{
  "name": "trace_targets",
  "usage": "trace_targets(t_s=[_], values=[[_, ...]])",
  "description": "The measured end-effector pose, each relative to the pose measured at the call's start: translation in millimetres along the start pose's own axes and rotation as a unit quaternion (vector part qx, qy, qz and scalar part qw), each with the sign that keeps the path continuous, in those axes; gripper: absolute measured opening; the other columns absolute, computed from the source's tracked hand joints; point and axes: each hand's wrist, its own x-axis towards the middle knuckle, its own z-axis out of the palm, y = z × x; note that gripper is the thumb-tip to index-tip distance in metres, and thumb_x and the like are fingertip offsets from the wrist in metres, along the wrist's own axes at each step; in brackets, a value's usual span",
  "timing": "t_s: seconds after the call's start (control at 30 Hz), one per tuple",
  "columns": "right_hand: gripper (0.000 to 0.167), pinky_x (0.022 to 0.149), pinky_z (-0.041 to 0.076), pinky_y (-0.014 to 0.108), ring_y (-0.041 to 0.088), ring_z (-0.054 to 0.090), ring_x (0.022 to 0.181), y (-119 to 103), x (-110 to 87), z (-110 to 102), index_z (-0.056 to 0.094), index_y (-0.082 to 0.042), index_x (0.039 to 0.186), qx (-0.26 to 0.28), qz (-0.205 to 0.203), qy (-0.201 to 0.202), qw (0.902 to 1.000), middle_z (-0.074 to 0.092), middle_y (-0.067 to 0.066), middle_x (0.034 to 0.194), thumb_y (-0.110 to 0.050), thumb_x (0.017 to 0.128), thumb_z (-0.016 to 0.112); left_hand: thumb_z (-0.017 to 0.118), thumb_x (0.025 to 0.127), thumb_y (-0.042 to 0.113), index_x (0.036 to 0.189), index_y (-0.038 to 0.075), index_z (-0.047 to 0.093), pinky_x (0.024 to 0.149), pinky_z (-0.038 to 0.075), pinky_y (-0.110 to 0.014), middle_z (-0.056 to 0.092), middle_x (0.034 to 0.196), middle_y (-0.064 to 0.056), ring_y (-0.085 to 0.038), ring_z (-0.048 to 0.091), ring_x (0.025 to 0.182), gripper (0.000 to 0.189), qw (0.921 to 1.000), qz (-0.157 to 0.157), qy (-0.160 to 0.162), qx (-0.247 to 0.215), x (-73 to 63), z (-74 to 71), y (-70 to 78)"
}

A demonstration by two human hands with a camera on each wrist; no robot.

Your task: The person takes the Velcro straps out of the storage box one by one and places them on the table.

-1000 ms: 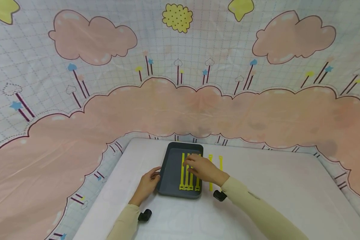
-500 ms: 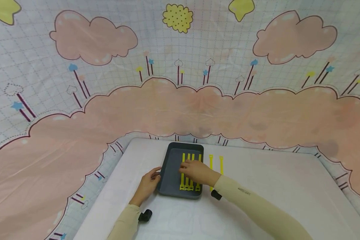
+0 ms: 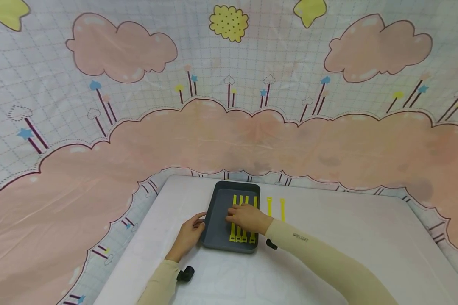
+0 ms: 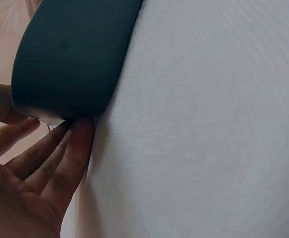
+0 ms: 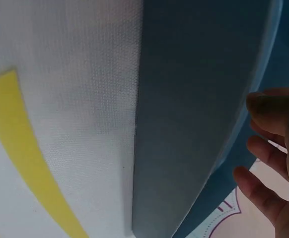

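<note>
A dark grey rectangular tray (image 3: pixel 216 231) lies on the white table, with several yellow cable straps (image 3: pixel 233 231) side by side in its right half. Each strap has a slotted head at the near end. My left hand (image 3: pixel 187 237) touches the tray's left side; in the left wrist view its fingertips (image 4: pixel 82 131) meet the outer wall. Over the straps hovers my right hand (image 3: pixel 248 217), covering their middles. The right wrist view shows its fingers loosely bent and apart, with nothing visible between them. Whether it touches a strap is hidden.
Two more yellow straps, a nearer one (image 3: pixel 269 206) and a farther one (image 3: pixel 283 209), lie on the table (image 3: pixel 347 237) right of the tray, partly behind my right forearm. A printed cloth backdrop (image 3: pixel 252 140) stands behind the table.
My right hand has moved a little left and nearer to me over the straps in the tray. The left hand stays at the tray's side. The straps keep their places.
</note>
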Motion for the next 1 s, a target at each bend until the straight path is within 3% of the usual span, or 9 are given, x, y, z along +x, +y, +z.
trace_targets(t_s=[0.5,1.0], values=[[0.032,0.096,0.054,0.032,0.013,0.057,0.113,-4.0,11.7,3.3,0.064,-0.03,0.123,-0.05,-0.022,-0.016,0.9984,0.063,-0.006,0.122,-0.018,0.093,0.066,0.057,0.095,0.006,0.134,0.008,0.06,0.091,0.055,-0.044,0.071,0.115,-0.019,-0.03,0.069,0.105,0.039,1.0,-0.001,-0.005,-0.004,0.2,-1.0,0.4],[0.036,0.091,0.055,0.029,0.011,0.058,0.109,-7.4,20.3,11.1,0.065,-0.03,0.124,-0.07,-0.026,-0.022,0.997,0.064,-0.006,0.121,-0.017,0.091,0.069,0.056,0.095,0.007,0.135,0.01,0.059,0.092,0.055,-0.044,0.07,0.116,-0.018,-0.03,0.068,0.107,0.039,1.0,0.0,-0.01,0.0,1.7,-1.2,-3.9]])
